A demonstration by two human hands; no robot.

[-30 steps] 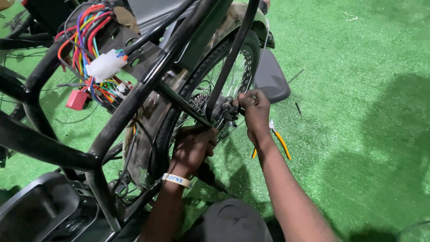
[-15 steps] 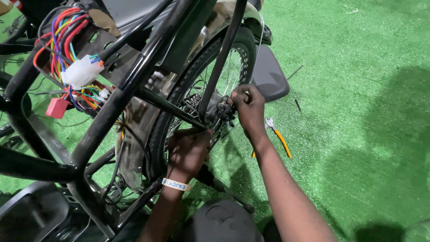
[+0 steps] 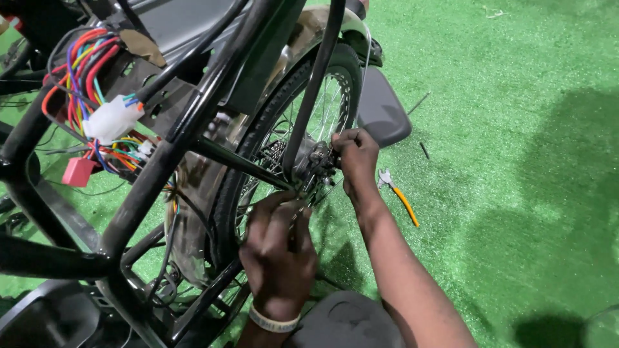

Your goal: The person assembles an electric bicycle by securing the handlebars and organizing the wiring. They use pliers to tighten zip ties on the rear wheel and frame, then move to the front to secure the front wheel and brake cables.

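A black bicycle frame (image 3: 161,167) is seen standing on green turf (image 3: 516,161); it is judged heavy and stiff. Its rear wheel (image 3: 284,135) is held at the axle (image 3: 314,161), best gripped there. The right hand (image 3: 358,161) is closed on the axle; the left hand (image 3: 277,251) is clenched beside the spokes. Pliers (image 3: 400,196) lie nearby.
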